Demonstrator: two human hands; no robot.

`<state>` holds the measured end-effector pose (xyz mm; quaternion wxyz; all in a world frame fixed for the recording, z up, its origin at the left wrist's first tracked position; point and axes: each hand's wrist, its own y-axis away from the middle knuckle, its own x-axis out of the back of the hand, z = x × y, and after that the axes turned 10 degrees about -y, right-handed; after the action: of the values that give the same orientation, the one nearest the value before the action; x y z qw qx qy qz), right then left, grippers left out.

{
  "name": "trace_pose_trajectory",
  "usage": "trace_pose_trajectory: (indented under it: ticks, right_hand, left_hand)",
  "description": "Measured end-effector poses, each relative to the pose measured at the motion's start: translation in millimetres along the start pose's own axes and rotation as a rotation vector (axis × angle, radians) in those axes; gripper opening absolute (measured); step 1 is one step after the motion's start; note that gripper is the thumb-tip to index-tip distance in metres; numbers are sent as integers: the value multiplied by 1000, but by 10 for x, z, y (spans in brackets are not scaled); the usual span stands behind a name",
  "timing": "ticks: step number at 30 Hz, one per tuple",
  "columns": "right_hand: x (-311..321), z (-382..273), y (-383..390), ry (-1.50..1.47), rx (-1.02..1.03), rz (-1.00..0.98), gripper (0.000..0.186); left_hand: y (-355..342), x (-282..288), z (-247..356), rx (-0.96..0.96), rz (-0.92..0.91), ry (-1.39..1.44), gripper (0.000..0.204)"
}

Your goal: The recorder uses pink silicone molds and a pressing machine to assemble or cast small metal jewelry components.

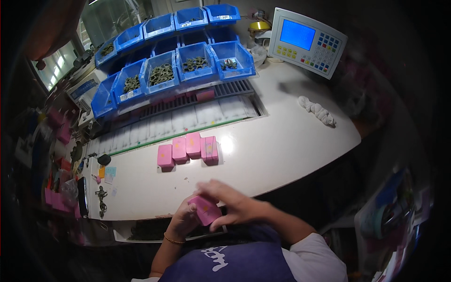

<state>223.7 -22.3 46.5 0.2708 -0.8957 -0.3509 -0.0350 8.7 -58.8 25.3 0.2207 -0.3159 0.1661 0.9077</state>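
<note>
Hands at a pale table [263,155] in a dim, cluttered room, viewed from above. At the near edge, the left hand [183,218], with a gold-coloured bracelet [174,240] at its wrist, grasps a pink block [205,211] in its fingers. The right hand [235,203] is slightly blurred and curves about the block from the right, its thumb near the lower corner; whether its fingers press on the block cannot be told. Beyond the hands, four similar pink blocks [192,144] stand side by side in a slightly uneven row on the table. Farther back, a green strip [178,130] borders a whitish panel with dark streaks [197,113], behind which runs a grey slatted rack [232,88]. Above it rise tiers of blue bins [238,73], several containing small metal-looking pieces. At the far right stands a tilted console [307,42] with a lit blue screen and coloured keys; nearer, a twisted white bundle [317,111] lies on the tabletop. At the left end are a dark rounded object [104,160], small paper notes [110,173] and dark metal pieces [102,193]. A bright window [54,66] shows at the far left, while shadow covers much of the right side.
</note>
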Motion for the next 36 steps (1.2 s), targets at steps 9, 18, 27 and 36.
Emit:
trace_pose_trajectory:
  ticks: [9, 18, 27, 36]
  right_hand:
    - [3274, 802, 1135, 1566, -781, 616, 68]
    - [3451, 848, 1468, 1166, -782, 741, 62]
    - [1001, 285, 433, 823, -256, 370, 62]
    - [121, 338, -211, -62, -388, 111, 48]
  left_hand:
    - [-97, 92, 141, -229, 515, -851, 76]
    - [-206, 203, 109, -326, 485, -1084, 71]
    - [-320, 140, -64, -407, 519, -1062, 69]
    - [-118, 270, 151, -415, 245, -1140, 47]
